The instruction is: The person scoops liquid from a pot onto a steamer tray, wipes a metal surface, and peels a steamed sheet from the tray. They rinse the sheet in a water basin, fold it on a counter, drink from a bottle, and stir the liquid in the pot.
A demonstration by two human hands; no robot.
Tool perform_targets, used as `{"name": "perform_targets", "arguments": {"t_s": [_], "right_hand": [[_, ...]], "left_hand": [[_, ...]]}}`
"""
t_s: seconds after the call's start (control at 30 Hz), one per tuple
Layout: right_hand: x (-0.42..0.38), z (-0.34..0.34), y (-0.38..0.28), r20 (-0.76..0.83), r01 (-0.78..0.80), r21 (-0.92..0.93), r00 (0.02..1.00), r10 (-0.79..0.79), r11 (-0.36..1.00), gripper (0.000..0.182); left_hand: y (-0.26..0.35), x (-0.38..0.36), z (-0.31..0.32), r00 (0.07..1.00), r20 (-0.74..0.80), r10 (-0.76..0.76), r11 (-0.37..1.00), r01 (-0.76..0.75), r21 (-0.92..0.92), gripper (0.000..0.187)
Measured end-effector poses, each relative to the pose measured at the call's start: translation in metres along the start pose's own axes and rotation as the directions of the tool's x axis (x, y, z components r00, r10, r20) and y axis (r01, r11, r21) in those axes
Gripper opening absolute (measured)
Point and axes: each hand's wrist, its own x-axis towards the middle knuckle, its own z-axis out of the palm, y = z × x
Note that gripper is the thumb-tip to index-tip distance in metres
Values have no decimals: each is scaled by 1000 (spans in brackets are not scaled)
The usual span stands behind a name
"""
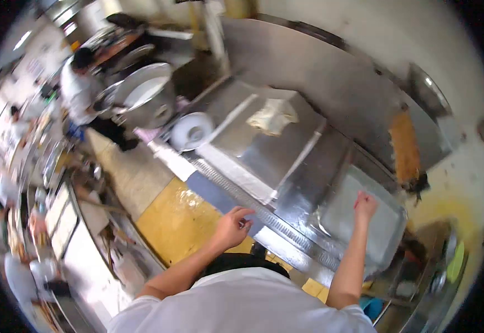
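Note:
My left hand [233,227] hovers near the front edge of the steel counter, its fingers loosely curled and apart, with nothing seen in them. My right hand [366,204] is held over a wide, shallow tray [389,244] with a pale, flat surface. Its fingers are closed; what they hold, if anything, is too small to make out. Left of the tray, a raised steel box-like cover [264,161] bears a crumpled cream cloth [273,115]. Along the counter's front runs a slotted drain strip [281,226].
A white bowl [192,132] stands at the counter's left end, near a large metal pot [145,91]. A person in white [78,89] is beside that pot. A worktable [81,250] lies behind on the left, with other people beyond. A brown board [406,147] hangs at the right wall.

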Motion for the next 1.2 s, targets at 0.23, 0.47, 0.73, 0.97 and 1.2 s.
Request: {"name": "perform_targets", "arguments": {"t_s": [0.23,0.47,0.73,0.97,1.2], "right_hand": [[-146,145,-53,486,531,13,737,-470,847,14],[-298,236,-121,798,694,269,227,-558,667,59],[-443,297,-140,867,637,428,-88,-491,641,55],[-557,319,-134,884,648,443,-202,-421,619,46],[-616,333,-129,883,630,465,-274,-382,622,41]], "left_hand": [[-20,-54,-47,966,-259,12,1000,-15,-11,25],[-48,-138,-145,857,-488,167,970,-55,235,15],[67,-143,-300,952,-178,250,698,-49,715,17],[89,-149,-345,937,-219,273,598,13,801,21],[70,-168,-339,940,-274,204,616,94,782,25]]}}
